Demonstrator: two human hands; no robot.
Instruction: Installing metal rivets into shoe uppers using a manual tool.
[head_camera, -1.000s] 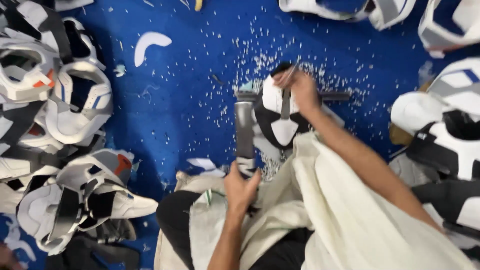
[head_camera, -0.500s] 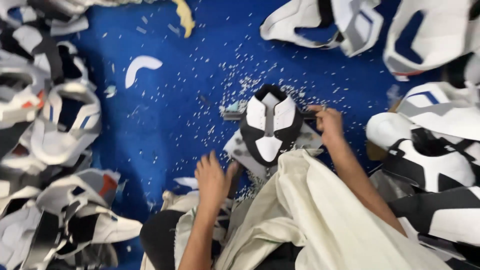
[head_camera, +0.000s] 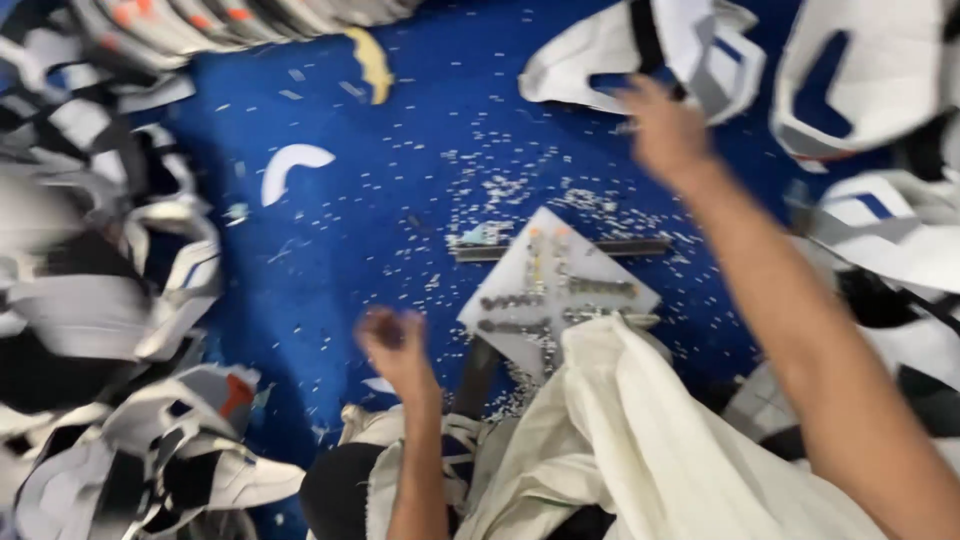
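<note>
My right hand (head_camera: 665, 130) is stretched far out over the blue mat (head_camera: 330, 270), fingers apart and holding nothing. It is right beside a white and black shoe upper piece (head_camera: 600, 55) at the top. My left hand (head_camera: 398, 345) hovers near my lap with its fingers curled in; I see nothing in it, though it is blurred. Between my hands lies a grey square plate (head_camera: 555, 290) with rows of small marks, resting across a dark metal bar (head_camera: 620, 246). A white cloth (head_camera: 650, 440) covers my lap.
Piles of white, black and grey shoe upper pieces (head_camera: 110, 300) line the left side, with more at the top right (head_camera: 880, 70). A white curved offcut (head_camera: 290, 165) and a yellow one (head_camera: 372, 60) lie on the mat among several small white scraps.
The black and white shoe piece that lay on the plate is gone and the plate is bare. My right hand has swung up and away to the far pieces. My left hand has shifted right.
</note>
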